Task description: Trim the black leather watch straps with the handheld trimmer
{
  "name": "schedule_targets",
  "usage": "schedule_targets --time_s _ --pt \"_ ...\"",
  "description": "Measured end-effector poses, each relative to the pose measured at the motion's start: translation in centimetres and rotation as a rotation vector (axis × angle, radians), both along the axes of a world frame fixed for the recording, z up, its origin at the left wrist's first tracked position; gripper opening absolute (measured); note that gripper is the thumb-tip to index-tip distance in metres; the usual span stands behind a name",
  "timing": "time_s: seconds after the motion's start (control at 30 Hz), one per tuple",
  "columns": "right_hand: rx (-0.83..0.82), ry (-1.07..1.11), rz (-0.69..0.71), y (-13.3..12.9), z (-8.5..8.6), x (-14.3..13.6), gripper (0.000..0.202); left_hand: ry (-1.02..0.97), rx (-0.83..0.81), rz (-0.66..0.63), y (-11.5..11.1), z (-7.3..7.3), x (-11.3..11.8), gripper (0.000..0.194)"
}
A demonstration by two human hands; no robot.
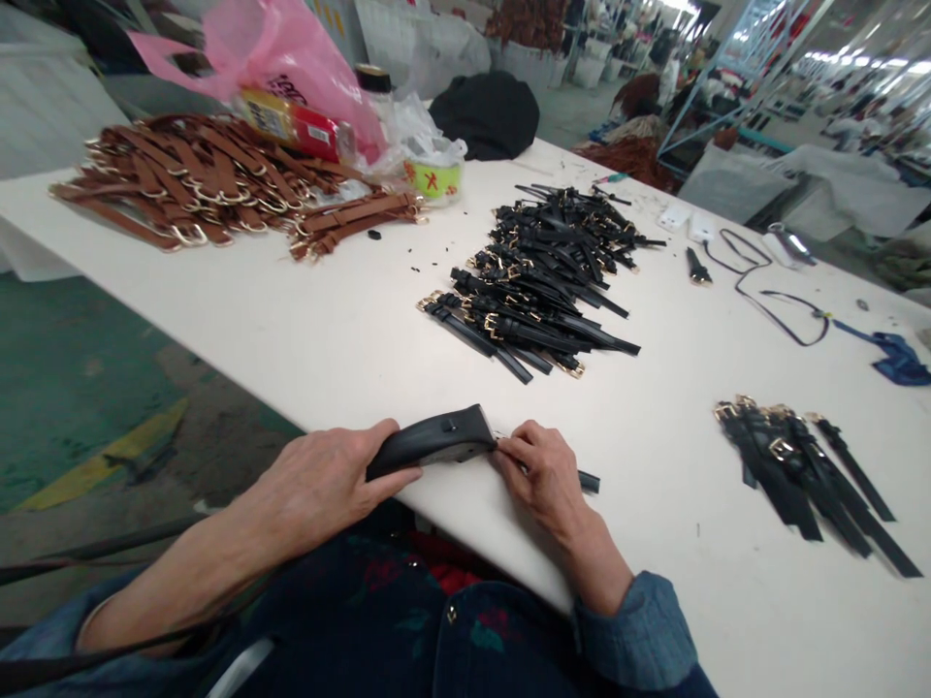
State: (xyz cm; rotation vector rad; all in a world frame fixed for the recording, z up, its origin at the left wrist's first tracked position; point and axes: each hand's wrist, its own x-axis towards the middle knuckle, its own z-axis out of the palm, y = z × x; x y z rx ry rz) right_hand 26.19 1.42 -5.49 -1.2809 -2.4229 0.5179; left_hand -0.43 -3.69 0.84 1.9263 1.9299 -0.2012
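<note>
My left hand (pixel 327 475) is wrapped round a black handheld electric tool (pixel 436 438) with a switch on its top and a thin wire tip pointing right. Pinched in my right hand (pixel 542 475) is a short black leather strap (pixel 590 482), mostly covered by the fingers, its flat end sticking out on the right. The tool's tip is close to my right fingertips; whether it touches the strap I cannot tell. Beyond my hands lies a big heap of black buckled straps (pixel 538 291). A smaller group of black straps (pixel 792 465) rests to the right.
Brown buckled straps (pixel 196 174) are piled at the far left, beside a pink plastic bag (pixel 291 58) and a green tub (pixel 434 180). A black cloth item (pixel 486 114) sits at the back edge. A dark cord (pixel 749 281) loops across the white table (pixel 349 320) at right.
</note>
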Motion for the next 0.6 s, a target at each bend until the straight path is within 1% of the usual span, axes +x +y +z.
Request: schedule_targets --time_s 0.13,0.23,0.33,0.43,0.6 --pt "0.008 0.103 -0.041 0.1 -0.7 0.1 0.02 0.017 -0.005 -0.016 0.2 -0.3 0.1 0.06" --pt "-0.009 0.147 -0.039 0.3 -1.0 0.0 0.019 0.032 -0.02 -0.028 0.3 -0.4 0.0 0.059" --pt "-0.042 0.179 -0.096 0.5 -1.2 -0.1 0.017 0.038 -0.024 -0.035 0.3 -0.3 -0.5 0.06" --pt "-0.073 0.256 -0.153 0.5 -1.2 -0.2 0.018 0.037 -0.027 -0.046 0.4 0.2 -1.0 0.061" --pt "-0.107 0.374 -0.198 0.5 -1.3 -0.1 0.016 0.031 0.019 -0.075 1.3 1.6 -1.3 0.059"
